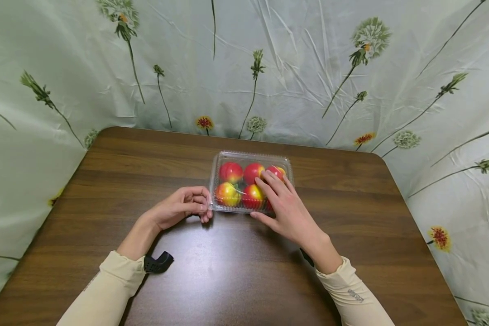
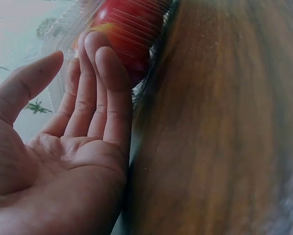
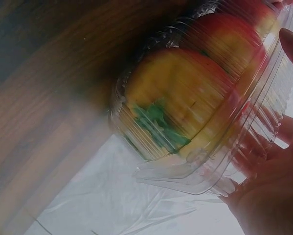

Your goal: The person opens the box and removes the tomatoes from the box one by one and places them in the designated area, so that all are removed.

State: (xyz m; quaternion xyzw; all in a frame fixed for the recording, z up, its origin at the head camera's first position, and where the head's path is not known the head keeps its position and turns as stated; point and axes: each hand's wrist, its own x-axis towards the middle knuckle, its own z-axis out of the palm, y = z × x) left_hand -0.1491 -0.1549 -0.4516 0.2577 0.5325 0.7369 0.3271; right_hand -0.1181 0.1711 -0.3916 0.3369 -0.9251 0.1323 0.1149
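Note:
A clear plastic clamshell box (image 1: 250, 157) with its lid down lies on the wooden table, holding several red-and-yellow fruits (image 1: 231, 172) that look like peaches. Green leaves (image 3: 158, 125) show through its ribbed wall in the right wrist view. My left hand (image 1: 179, 207) is at the box's front left corner, fingers loosely bent; in the left wrist view the palm is turned up and the fingertips (image 2: 112, 63) are right at the box's side. My right hand (image 1: 288, 209) rests over the right part of the lid with fingers spread, its thumb by the front edge.
The brown wooden table (image 1: 146, 158) has rounded far corners. A pale curtain (image 1: 293, 90) printed with flowers hangs behind and around it. A black band (image 1: 159, 262) sits at my left wrist, below the cream sleeve (image 1: 106, 290).

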